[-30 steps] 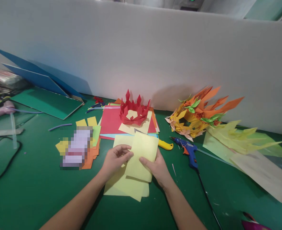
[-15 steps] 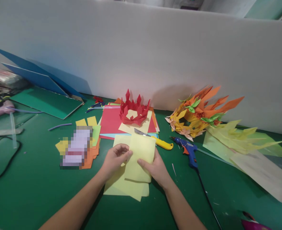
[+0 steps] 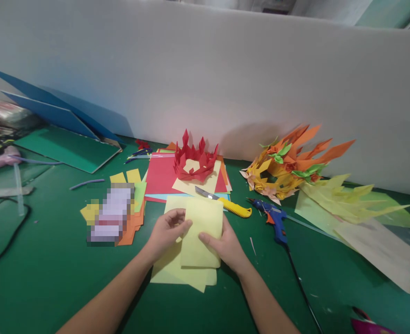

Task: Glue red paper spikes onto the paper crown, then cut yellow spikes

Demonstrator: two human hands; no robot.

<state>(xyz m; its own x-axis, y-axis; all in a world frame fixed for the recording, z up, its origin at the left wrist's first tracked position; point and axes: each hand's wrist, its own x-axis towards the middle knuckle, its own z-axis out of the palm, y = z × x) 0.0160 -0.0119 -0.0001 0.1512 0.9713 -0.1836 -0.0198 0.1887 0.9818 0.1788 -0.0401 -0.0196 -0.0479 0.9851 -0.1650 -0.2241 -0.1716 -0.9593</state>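
Note:
A folded piece of pale yellow paper (image 3: 202, 222) is held upright between both hands, above more pale yellow sheets (image 3: 170, 271) lying on the green table. My left hand (image 3: 170, 229) pinches its left edge with thumb and curled fingers. On the other side, my right hand (image 3: 227, 243) grips the paper, thumb in front and fingers hidden behind. Just beyond lies a yellow utility knife (image 3: 235, 207) with its blade out, pointing left. Behind that, a red paper crown (image 3: 195, 162) stands on a stack of coloured sheets (image 3: 159, 176).
Right of the hands lies a blue glue gun (image 3: 278, 225) with its black cord. Farther right are an orange and yellow paper crown (image 3: 288, 162) and a pale yellow one (image 3: 354, 197). At left, a blurred-out rectangular object (image 3: 112, 213) rests on small paper pieces. Blue boards (image 3: 59, 111) lean on the white wall.
The folded yellow paper has shifted slightly left and down and stands straighter. Both hands keep their hold, with the right hand moving slightly left.

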